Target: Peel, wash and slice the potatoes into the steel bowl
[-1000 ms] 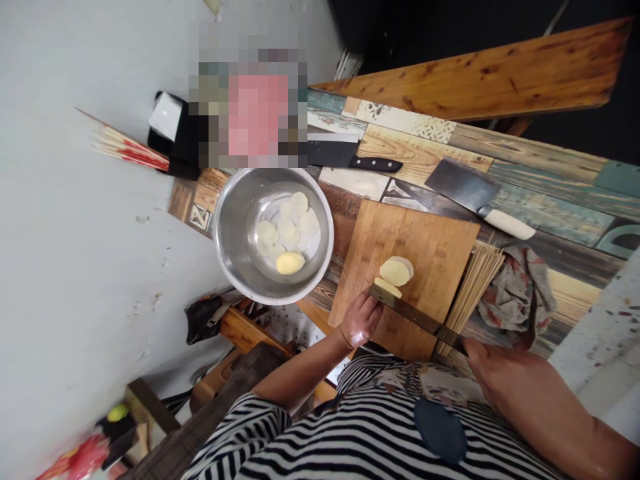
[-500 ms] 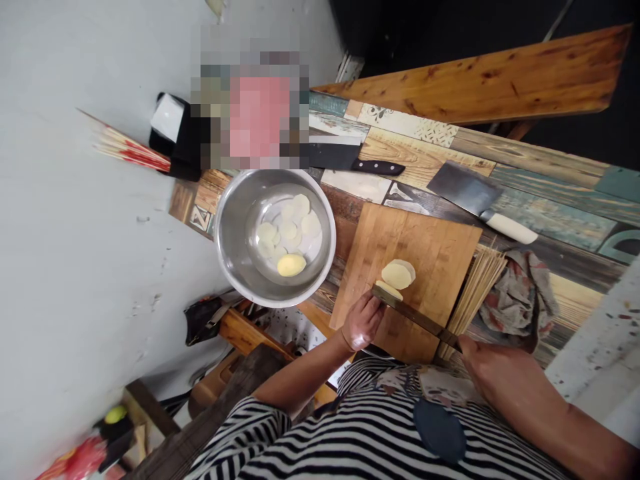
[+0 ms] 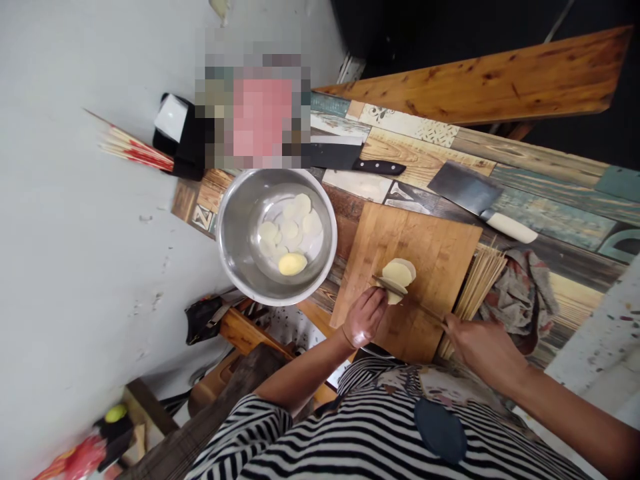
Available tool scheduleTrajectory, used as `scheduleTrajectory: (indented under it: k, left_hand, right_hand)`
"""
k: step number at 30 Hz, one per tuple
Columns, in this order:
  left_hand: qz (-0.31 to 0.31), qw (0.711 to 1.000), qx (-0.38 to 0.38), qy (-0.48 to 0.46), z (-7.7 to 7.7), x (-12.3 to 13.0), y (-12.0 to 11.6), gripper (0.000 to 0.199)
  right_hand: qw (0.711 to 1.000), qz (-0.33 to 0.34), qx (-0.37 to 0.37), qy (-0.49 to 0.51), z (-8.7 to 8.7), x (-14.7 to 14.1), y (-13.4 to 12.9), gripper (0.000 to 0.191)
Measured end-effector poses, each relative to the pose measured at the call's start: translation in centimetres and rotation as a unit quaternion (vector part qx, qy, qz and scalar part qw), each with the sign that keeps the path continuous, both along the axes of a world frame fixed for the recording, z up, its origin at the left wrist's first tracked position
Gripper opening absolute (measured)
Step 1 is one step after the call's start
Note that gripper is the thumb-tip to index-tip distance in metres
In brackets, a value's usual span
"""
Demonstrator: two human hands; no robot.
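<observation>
My right hand (image 3: 483, 350) is closed round the handle of a knife (image 3: 391, 287), its blade reaching left across the wooden cutting board (image 3: 430, 243). The blade is at a piece of peeled potato (image 3: 395, 300), which the bunched fingers of my left hand (image 3: 367, 313) hold at the board's near side; those fingers partly hide it. Just beyond the blade, a few pale potato slices (image 3: 399, 271) lie overlapped on the board. To the left, a steel bowl (image 3: 231, 257) contains several slices and one yellow peeled potato (image 3: 293, 264).
Behind the board lie a black-handled cleaver (image 3: 380, 167) and a white-handled cleaver (image 3: 467, 189). Thin wooden skewers (image 3: 473, 287) and a crumpled cloth (image 3: 523, 300) lie at its right. Red-tipped sticks (image 3: 145, 155) stand in a black holder by the wall.
The knife blade has shifted away from my body and now stands more edge-on at the potato piece. My right hand has moved slightly left and up; my left hand stays nearly in place.
</observation>
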State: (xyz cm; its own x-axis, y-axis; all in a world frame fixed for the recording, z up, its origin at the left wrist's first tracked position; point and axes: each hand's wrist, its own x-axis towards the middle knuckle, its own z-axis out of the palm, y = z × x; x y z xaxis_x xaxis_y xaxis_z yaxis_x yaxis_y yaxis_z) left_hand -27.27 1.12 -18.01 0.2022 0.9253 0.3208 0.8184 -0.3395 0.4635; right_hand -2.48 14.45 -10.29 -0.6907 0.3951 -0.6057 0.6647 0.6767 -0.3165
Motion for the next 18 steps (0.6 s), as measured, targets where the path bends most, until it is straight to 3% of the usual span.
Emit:
scheduleTrajectory:
  k: [3, 7, 11, 18]
  left_hand:
    - [0.018, 1.0, 0.02, 0.001, 0.5, 0.2, 0.5, 0.03]
    - [0.024, 0.999, 0.042, 0.021, 1.2, 0.3, 1.0, 0.022]
    - [0.035, 0.998, 0.044, 0.023, 1.3, 0.4, 1.0, 0.028]
    - [0.033, 0.998, 0.056, 0.016, 1.3, 0.5, 1.0, 0.026]
  right_hand:
    - [0.999, 0.007, 0.023, 0.025, 0.5, 1.0, -0.1, 0.02]
    - [0.996, 0.014, 0.053, 0.073, 2.8, 2.2, -0.9, 0.022]
    - [0.978, 0.026, 0.117, 0.172, 4.6, 2.7, -1.5, 0.031]
    - [0.963, 0.015, 0.148, 0.226, 5.4, 2.0, -1.6, 0.036]
